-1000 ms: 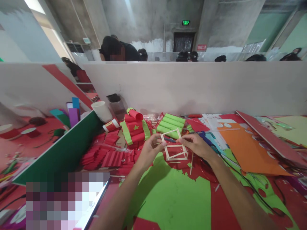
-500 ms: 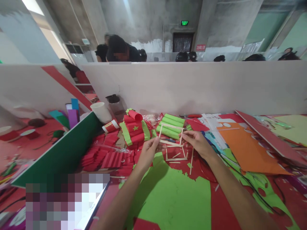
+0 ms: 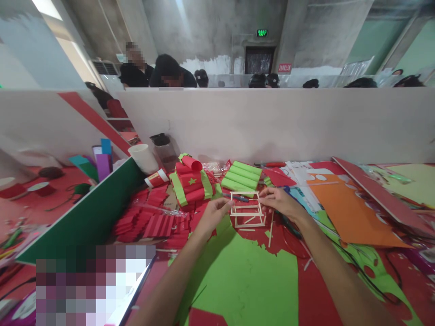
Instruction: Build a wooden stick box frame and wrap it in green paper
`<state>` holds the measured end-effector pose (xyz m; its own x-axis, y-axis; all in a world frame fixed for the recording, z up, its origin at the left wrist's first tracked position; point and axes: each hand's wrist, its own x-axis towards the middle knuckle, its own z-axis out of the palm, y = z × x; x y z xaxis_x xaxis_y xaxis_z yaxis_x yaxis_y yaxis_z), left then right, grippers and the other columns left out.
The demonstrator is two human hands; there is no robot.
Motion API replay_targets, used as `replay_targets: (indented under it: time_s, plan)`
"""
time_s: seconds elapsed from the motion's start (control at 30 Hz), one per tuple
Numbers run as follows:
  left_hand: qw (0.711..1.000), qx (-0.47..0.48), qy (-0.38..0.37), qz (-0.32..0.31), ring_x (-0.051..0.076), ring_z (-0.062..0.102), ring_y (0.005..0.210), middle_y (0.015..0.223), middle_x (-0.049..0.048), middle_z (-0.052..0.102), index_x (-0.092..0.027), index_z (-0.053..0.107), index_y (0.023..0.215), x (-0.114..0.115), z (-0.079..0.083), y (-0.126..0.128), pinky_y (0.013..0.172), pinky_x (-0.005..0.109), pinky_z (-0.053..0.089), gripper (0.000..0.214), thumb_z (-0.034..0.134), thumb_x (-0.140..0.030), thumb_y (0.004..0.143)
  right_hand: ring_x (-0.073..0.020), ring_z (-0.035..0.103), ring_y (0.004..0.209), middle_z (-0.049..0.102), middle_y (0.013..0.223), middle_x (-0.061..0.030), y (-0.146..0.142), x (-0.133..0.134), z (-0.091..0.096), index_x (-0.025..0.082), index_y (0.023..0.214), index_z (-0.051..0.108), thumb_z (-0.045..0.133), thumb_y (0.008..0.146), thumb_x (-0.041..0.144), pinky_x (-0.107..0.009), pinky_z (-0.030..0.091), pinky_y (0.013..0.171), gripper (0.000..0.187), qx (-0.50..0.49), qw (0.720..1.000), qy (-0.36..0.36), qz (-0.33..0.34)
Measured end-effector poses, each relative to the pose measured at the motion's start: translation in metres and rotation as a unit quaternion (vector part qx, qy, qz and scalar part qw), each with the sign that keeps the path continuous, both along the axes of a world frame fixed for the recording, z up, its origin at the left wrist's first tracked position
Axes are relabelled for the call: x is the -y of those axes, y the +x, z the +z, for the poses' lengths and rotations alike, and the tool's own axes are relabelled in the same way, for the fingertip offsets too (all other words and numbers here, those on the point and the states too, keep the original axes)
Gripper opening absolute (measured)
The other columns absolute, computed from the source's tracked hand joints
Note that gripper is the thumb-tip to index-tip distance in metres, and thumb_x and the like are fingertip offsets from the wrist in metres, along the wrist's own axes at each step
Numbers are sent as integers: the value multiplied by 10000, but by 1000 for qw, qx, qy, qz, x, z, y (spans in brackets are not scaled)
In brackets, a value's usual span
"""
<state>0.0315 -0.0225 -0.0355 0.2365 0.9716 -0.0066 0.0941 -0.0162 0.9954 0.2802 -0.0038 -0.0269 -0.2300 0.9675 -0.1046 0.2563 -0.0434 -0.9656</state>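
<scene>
My left hand (image 3: 216, 212) pinches the left side of a rectangular frame of thin wooden sticks (image 3: 244, 193). My right hand (image 3: 281, 202) grips the same frame at its right side, with the fingertips closed on the stick. A second stick frame (image 3: 249, 225) lies flat on the red table just below, partly overlapped in view by the held one. Whether the two touch, I cannot tell. One loose stick (image 3: 271, 230) rests to the right. Behind the hands sits a block of green paper rolls (image 3: 242, 176). A green paper sheet (image 3: 251, 276) spreads in front.
Red rolled-paper pieces with a yellow star (image 3: 192, 182) stand left of centre, beside folded red paper (image 3: 158, 226). A green board (image 3: 81, 213) rises at the left. Orange card (image 3: 343, 208) and a dark cable (image 3: 356, 262) lie right. A white partition (image 3: 254, 122) closes the back.
Both hands have brought the held stick frame down and slightly toward me, from above the lying frame to right over it. The lying frame stays put.
</scene>
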Motion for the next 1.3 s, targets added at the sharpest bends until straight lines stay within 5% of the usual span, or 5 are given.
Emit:
replay_targets:
  time_s: [0.37,1.3]
  plan:
    - [1000,-11,-18,5,102,505,586,689,14,615,-145,645,778,-6,-14,3,576,218,377,376,647,-516,721,-147,636,588,695,656,-57,9,-5,-7,140,815,598,678,748,396,-221,430,497,277,58,998,-7,28]
    - [999,-14,-36,18,141,552,607,655,32,645,-144,666,758,-5,-17,9,598,248,405,365,713,-486,642,-159,630,538,677,618,-16,15,-7,-15,195,804,482,707,717,391,-245,445,503,311,41,997,-41,41]
